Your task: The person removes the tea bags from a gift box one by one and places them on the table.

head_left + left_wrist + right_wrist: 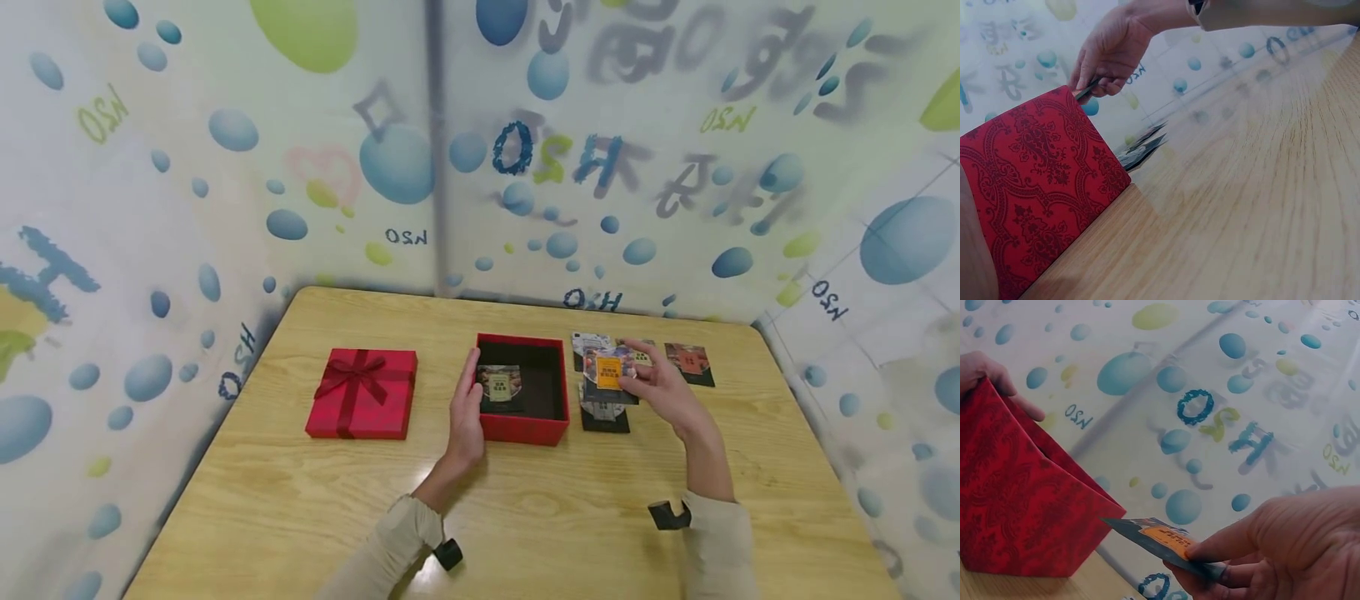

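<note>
One card lying inside open red box, left hand flat against its left wall, right hand pinching another card just right of rim, bare tabletop in front.

Beige long sleeves, with small black wrist-mounted devices.
</note>
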Tool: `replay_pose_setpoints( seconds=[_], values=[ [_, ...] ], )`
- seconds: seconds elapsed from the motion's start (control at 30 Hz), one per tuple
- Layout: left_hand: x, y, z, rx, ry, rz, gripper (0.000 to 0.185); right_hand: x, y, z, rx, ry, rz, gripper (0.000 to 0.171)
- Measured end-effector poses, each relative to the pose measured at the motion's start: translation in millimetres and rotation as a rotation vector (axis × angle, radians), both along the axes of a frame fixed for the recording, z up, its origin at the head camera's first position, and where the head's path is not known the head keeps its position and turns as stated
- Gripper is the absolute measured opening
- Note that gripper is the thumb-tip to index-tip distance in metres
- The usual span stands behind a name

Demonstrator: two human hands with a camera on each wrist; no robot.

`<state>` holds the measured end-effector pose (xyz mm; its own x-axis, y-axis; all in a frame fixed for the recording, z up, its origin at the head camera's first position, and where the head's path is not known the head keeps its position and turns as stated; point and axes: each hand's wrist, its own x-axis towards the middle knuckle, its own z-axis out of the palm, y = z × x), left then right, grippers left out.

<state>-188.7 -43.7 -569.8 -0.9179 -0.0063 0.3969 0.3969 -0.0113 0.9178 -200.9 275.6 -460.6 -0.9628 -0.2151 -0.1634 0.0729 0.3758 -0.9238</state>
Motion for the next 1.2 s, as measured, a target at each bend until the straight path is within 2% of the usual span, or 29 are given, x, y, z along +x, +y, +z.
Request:
replay_pose_setpoints(
  seconds=[0.5, 0.8, 1.07, 1.2],
  values=[
    [-0.5, 0, 1.0, -0.010, -0.027, 0.008, 0.056, -3.5, 34, -8.5, 0.055, -0.035, 0.012, 0.073],
    [4.6, 3, 14.0, 0.025, -0.020, -0.017, 0.056, -2.6, 59, -21.3, 0.066, -0.107, -0.002, 0.075],
    [-1.1, 2, 1.0, -0.009, -0.009, 0.010, 0.056, -0.3, 73, -30.5, 0.113, -0.126, -0.003, 0.071],
    [-2.6, 1, -1.4, -0.007, 0.004, 0.007, 0.056, -0.2, 77, -35.2, 0.140, -0.127, -0.001, 0.068]
  ],
)
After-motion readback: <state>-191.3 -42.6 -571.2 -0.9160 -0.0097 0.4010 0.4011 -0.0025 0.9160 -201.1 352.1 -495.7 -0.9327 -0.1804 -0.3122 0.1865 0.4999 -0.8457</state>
